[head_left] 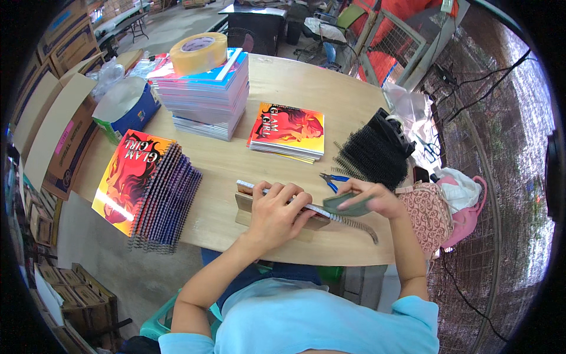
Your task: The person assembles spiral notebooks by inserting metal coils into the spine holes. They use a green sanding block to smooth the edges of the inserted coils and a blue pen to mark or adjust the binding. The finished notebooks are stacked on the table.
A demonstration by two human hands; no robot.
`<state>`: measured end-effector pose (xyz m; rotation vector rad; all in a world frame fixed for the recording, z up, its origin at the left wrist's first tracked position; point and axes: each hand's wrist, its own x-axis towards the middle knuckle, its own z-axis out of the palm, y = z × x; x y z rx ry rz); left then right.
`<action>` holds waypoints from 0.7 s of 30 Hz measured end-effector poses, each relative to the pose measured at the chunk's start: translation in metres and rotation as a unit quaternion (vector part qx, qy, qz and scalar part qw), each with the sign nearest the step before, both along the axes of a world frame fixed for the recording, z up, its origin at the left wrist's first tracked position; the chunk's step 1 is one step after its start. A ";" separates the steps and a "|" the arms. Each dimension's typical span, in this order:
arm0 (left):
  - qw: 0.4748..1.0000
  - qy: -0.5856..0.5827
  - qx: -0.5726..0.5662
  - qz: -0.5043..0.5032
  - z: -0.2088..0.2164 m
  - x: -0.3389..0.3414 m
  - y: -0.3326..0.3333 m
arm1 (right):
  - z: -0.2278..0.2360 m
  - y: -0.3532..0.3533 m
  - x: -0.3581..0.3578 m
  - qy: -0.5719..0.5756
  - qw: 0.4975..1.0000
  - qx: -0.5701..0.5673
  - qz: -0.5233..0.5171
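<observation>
My left hand [276,213] grips a notebook [244,184] that stands spine up at a small wooden block [243,202] near the table's front edge. From the notebook's right end a dark spiral coil [358,223] sticks out and droops toward the table. My right hand [382,200] is closed on a flat dark green pad [337,202], held against or just above the coil where it meets the notebook. I cannot tell whether they touch. Blue-handled cutting pliers [330,181] lie just beyond the pad.
Coil-bound notebooks [127,183] are stacked at left, a short notebook pile [289,131] beyond my hands. A tall stack [209,100] carries a tape roll [199,53]. Loose black coils [374,150], scissors [429,148] and a pink patterned bag [425,218] sit at right; cardboard boxes [65,150] at left.
</observation>
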<state>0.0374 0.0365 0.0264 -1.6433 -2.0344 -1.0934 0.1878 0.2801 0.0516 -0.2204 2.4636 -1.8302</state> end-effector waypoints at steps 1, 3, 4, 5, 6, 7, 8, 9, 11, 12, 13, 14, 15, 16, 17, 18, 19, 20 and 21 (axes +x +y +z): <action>1.000 -0.001 0.004 0.004 0.000 0.000 0.001 | -0.001 0.000 -0.002 -0.004 0.996 0.066 -0.053; 1.000 -0.003 0.014 0.006 0.001 0.000 0.003 | -0.009 0.000 -0.001 -0.009 0.966 0.199 -0.164; 1.000 -0.006 0.009 -0.001 0.001 -0.001 0.003 | -0.018 0.003 0.004 0.014 0.987 -0.089 -0.134; 1.000 -0.013 0.006 -0.005 0.000 -0.001 0.003 | -0.009 0.001 0.001 0.018 0.993 0.020 -0.111; 1.000 -0.020 -0.002 -0.006 -0.002 0.001 0.000 | 0.001 -0.009 -0.004 0.021 0.989 0.124 -0.084; 1.000 -0.028 -0.002 0.001 -0.003 0.002 0.000 | 0.005 -0.016 -0.008 0.025 0.972 0.226 -0.055; 1.000 -0.030 0.000 0.002 -0.001 0.001 0.002 | -0.001 -0.018 -0.010 0.009 0.937 0.315 -0.151; 0.999 -0.032 0.002 0.003 0.000 0.000 0.003 | -0.004 -0.016 -0.011 0.013 0.982 0.154 -0.111; 0.999 -0.034 0.000 0.001 0.000 -0.001 0.001 | -0.005 -0.013 -0.013 0.017 0.984 -0.178 -0.018; 0.999 -0.036 -0.002 0.002 -0.001 0.000 0.000 | 0.003 -0.020 -0.025 -0.018 0.964 0.253 -0.083; 0.999 -0.035 -0.005 0.006 -0.003 0.000 -0.001 | -0.001 -0.017 -0.026 -0.010 0.990 0.122 -0.075; 0.999 -0.032 -0.006 0.010 -0.005 -0.002 -0.001 | -0.007 -0.014 -0.029 0.000 0.998 -0.009 -0.066; 0.999 -0.029 -0.007 0.013 -0.005 -0.004 -0.001 | -0.009 -0.011 -0.031 0.010 0.989 -0.139 -0.056; 0.999 -0.021 0.011 0.041 -0.003 -0.006 -0.001 | -0.007 -0.006 -0.032 -0.003 0.998 -0.067 -0.013; 0.997 -0.014 0.024 0.068 0.000 -0.004 -0.004 | -0.007 -0.010 -0.036 0.010 0.997 0.060 -0.048; 0.995 -0.007 0.036 0.096 0.002 -0.003 -0.006 | -0.005 -0.018 -0.044 0.023 0.979 0.187 -0.083; 0.992 -0.018 0.039 0.118 0.002 -0.004 -0.011 | -0.005 -0.022 -0.049 0.036 0.943 0.310 -0.115; 0.988 -0.028 0.049 0.140 0.002 -0.008 -0.016 | -0.003 -0.015 -0.050 0.032 0.996 0.050 -0.066; 0.984 -0.038 0.058 0.163 0.002 -0.012 -0.021 | -0.002 -0.014 -0.051 0.037 0.994 0.093 -0.040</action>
